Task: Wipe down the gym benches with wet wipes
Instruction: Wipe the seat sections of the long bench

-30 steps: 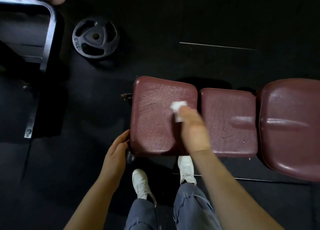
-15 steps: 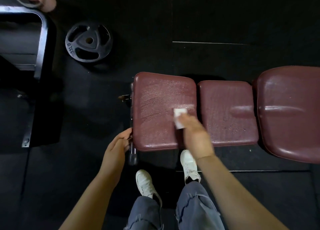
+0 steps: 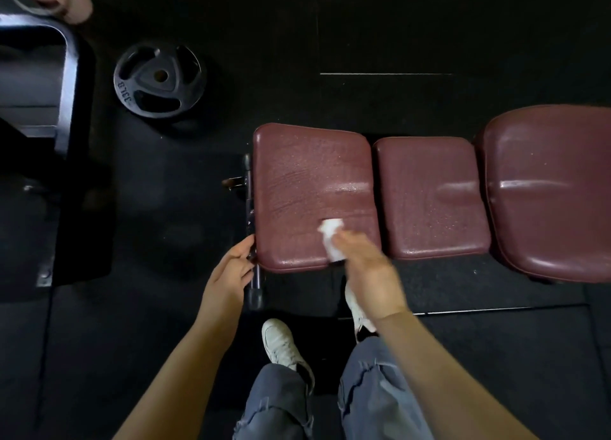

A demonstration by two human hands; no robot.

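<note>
Right hand [image 3: 370,274], blurred, apparently presses wipe [image 3: 331,237] onto bench pad [image 3: 297,181].
</note>
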